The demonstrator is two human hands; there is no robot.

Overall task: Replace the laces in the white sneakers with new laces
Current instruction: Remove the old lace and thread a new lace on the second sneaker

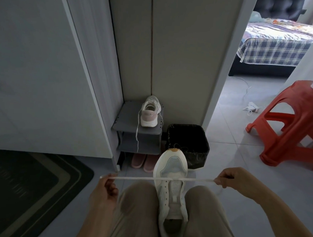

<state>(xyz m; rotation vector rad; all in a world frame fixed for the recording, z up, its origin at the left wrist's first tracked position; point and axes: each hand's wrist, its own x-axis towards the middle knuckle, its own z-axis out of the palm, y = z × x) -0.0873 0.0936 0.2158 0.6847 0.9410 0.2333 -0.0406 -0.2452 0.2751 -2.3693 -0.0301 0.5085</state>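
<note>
Stretching a flat white shoelace (140, 178) taut through the toe-end eyelets of a white mesh sneaker (173, 170), a seated person pinches one end in each hand. The sneaker is clamped between beige-trousered knees (139, 194), toe pointing away. Fingers of the left hand (104, 191) curl round the left end, and the right hand (228, 178) grips the other. A second white-and-pink sneaker (150, 112) stands near the right edge of a small grey shelf rack (127, 120), its lace dangling over the front edge.

Taut lace (140, 178) across sneaker (172, 187)
</note>
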